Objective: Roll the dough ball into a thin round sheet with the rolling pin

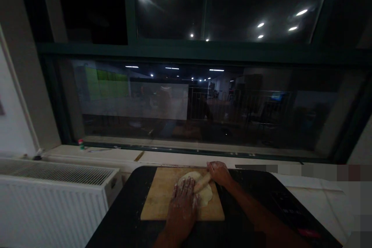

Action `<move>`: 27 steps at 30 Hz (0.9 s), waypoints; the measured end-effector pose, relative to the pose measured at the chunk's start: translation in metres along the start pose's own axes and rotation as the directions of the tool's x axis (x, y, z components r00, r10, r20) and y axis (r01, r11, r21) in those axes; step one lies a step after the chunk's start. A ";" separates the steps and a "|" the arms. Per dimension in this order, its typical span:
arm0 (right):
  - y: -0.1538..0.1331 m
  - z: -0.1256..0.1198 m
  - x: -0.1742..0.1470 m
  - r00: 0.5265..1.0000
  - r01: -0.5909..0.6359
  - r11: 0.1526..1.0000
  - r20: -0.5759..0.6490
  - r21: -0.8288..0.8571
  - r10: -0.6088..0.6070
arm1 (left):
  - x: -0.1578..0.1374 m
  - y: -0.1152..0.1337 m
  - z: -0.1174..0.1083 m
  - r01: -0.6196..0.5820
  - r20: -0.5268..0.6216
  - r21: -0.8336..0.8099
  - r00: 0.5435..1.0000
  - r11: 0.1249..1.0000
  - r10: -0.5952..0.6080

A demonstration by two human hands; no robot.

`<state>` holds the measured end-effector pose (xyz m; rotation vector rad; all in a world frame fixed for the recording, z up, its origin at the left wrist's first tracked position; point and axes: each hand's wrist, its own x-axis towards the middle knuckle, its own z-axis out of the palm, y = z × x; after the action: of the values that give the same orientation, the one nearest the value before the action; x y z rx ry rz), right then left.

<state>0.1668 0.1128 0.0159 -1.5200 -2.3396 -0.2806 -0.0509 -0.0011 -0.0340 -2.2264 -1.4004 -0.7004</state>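
Observation:
A flat, pale round of dough (207,197) lies on a wooden cutting board (154,201). Across it, at a slant, rests a rolling pin (202,183). My right hand (218,172) is closed around the pin's far right end. My left hand (183,205), dusted with flour, lies over the dough's left part with its fingers stretched out flat. It covers the pin's near end, so I cannot tell whether the palm presses on the pin or only on the dough.
The board sits on a black table (122,205), with a control panel (290,205) at its right. Beyond it runs a white windowsill (180,159) bearing a small green bottle with a red cap (81,144). A white radiator (55,197) stands left, below a dark window (174,100).

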 end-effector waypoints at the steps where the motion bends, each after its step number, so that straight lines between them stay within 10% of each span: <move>1: 0.001 -0.001 0.010 0.999 0.033 0.999 0.020 0.002 -0.033 | 0.002 -0.004 0.001 0.014 0.015 -0.001 1.000 1.000 -0.014; 12: 0.021 0.046 0.074 0.899 0.348 0.930 0.241 0.117 -0.366 | 0.025 -0.029 0.013 0.194 0.222 -0.136 0.962 0.972 -0.161; 27: 0.032 0.056 -0.019 0.984 0.178 0.974 -0.038 0.138 -0.174 | 0.003 -0.003 0.015 0.018 -0.006 -0.029 1.000 0.999 -0.018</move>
<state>0.1936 0.1287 -0.0434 -1.2392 -2.4215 -0.1718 -0.0494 0.0110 -0.0432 -2.2344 -1.4174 -0.7372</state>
